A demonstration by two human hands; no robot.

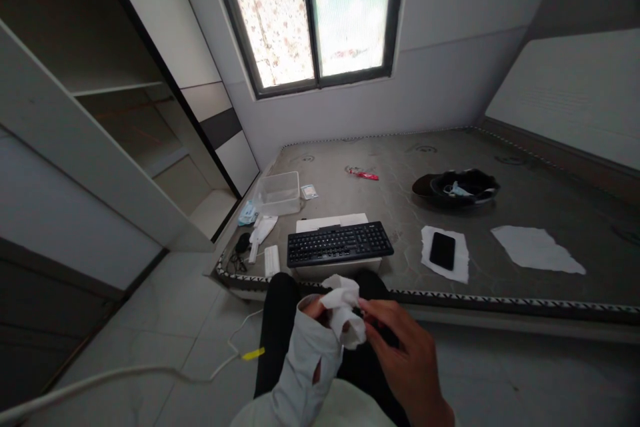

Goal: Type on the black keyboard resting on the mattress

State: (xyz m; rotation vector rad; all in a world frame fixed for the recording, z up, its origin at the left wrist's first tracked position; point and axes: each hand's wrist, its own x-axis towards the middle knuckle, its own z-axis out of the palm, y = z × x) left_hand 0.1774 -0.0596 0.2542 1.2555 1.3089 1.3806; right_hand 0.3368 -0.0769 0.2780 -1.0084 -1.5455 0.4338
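Both hands are pinching a crumpled white tissue wad (344,307) above the lap.
Right hand (407,353) fingers are closing on its edge; left hand (314,309) is gripping the soft, light, tearable bulk.

Left arm in a pale grey sleeve (305,363) — torn at the forearm — black trousers (277,327), right hand (405,347) bare.

keyboard (340,244) on mattress (500,213); phone (443,251) right

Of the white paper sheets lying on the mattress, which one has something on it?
The nearer white sheet, just right of the keyboard, has a black phone lying on it. The other sheet, farther right, is bare.
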